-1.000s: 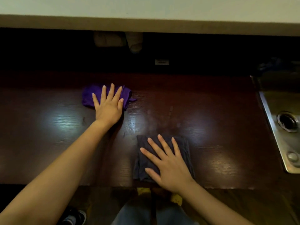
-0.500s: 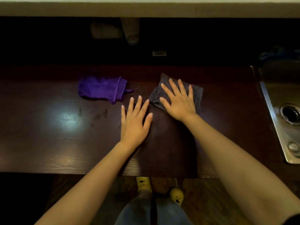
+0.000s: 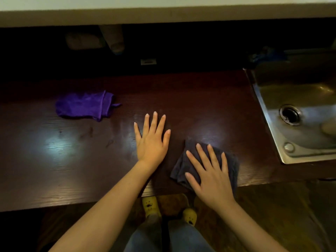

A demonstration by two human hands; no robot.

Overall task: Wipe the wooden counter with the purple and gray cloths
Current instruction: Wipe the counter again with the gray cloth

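Note:
The dark wooden counter [image 3: 54, 160] runs across the view. A crumpled purple cloth [image 3: 83, 106] lies alone at its back left, with no hand on it. My left hand [image 3: 151, 139] rests flat on the bare wood in the middle, fingers spread, holding nothing. To its right, near the front edge, my right hand [image 3: 209, 171] presses flat on the folded gray cloth [image 3: 183, 166], fingers spread over it. Part of the gray cloth hangs at the counter's front edge.
A steel sink [image 3: 298, 113] with a round drain is set into the counter at the right. A dark recess under a pale shelf [image 3: 163, 13] lies behind the counter. My legs and yellow slippers [image 3: 151, 206] show below the front edge.
My left hand left the purple cloth and settled on bare wood in the middle. My right hand slid the gray cloth from the back of the counter toward the front edge.

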